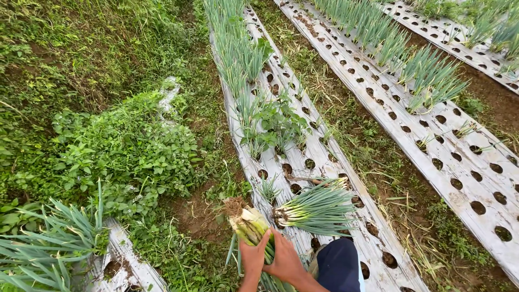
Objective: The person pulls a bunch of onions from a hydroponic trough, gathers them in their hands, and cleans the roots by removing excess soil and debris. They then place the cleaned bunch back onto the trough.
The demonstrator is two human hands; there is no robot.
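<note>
Both hands, left (253, 258) and right (285, 261), have fingers wrapped tight round a scallion bunch (250, 226) held root-end up over the mulch sheet (324, 157), beside a second bunch (319, 210) lying on it.

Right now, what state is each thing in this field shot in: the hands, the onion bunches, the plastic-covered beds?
Left hand: gripping the pulled onion bunch.
Right hand: also clasped on it.
Pulled onion bunch: uprooted, roots up, soil clinging.
Second bunch: lying flat on the bed.
Middle bed: plastic cover punched with holes, near holes empty, onions and weeds standing farther up.
Right bed: near holes mostly empty.
</note>
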